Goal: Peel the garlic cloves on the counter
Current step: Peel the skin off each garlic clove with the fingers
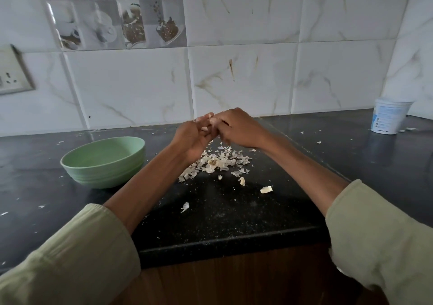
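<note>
Your 2 hands meet above the counter, raised clear of it and just in front of the tiled wall. Your left hand is turned palm toward you with its fingers curled, and your right hand comes in over it, knuckles up. Between their fingertips you pinch a small pale clove; only a sliver of it shows, so how much skin is left on it cannot be told.

Below your hands lies a heap of peels, with a brownish root stub in its middle. 3 loose cloves sit on the counter nearer to you: 1 just beside the heap, 1 to its right, and 1 closest to the edge. Flecks of skin are scattered over the dark surface.

A green bowl stands to the left of your left forearm. A white tub stands far right by the wall.
</note>
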